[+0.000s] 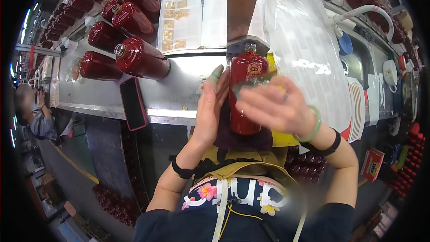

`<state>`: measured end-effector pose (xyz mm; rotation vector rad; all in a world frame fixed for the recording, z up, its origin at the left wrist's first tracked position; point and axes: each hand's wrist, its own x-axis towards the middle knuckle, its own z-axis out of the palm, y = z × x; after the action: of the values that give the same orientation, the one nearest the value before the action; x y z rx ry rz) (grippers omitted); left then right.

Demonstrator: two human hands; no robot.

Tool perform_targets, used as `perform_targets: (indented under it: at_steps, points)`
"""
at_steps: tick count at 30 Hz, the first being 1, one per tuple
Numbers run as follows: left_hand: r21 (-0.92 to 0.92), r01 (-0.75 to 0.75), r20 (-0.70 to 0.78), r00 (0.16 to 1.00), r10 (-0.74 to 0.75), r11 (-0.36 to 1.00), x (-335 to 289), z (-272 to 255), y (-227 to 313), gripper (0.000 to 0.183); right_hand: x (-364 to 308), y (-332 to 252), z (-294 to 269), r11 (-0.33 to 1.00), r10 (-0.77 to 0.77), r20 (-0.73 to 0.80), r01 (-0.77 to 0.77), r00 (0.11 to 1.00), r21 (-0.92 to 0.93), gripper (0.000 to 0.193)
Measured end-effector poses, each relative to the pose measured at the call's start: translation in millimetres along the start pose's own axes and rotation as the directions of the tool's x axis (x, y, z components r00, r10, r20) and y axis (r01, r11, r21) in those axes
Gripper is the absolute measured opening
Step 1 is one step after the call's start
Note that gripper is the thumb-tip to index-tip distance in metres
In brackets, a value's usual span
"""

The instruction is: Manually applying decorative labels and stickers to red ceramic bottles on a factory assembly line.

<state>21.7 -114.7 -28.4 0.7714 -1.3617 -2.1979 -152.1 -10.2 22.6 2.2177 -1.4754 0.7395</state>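
Observation:
A glossy dark red glass bottle [244, 121] lies in front of me, its neck pointing away and a gold emblem on its upper part. My left hand [208, 110] is held along the bottle's left side, fingers stretched out, with a pale green finger cot on one fingertip; whether it touches the glass I cannot tell. Over the middle of the bottle, my right hand [280, 105] is bent and blurred by motion. Its fingers hold a flat, dark greenish piece [257, 82] against or just above the glass, below the emblem.
Several red bottles [143, 58] are grouped at the left on the metal bench [186, 74]. A phone [133, 104] lies at its front edge. Behind is a white sheet with gold labels [180, 24]. Clear plastic sheeting [309, 58] covers the right side, near a white tap [369, 9].

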Motion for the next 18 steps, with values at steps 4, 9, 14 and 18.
perform_targets:
  at_steps: [4,9,14,18]
  points:
    - [0.038,-0.074,-0.011,0.997,0.074,0.997,0,-12,1,0.086,11,-14,-12,0.918,-0.024,0.232,-0.070,0.973,0.390,0.030]
    - [0.053,-0.090,-0.065,0.993,0.094,0.995,-7,-11,5,0.084,10,46,-5,0.986,0.154,-0.055,-0.150,0.987,0.068,0.032]
    - [0.103,-0.114,-0.064,0.991,0.121,0.988,-7,-14,2,0.083,-25,-12,-3,0.871,-0.139,-0.013,0.128,0.990,0.473,0.024]
    - [0.105,-0.120,-0.057,0.990,0.127,0.987,-10,-16,-3,0.083,-32,-3,17,0.737,0.591,-0.154,-0.452,0.792,0.503,0.032]
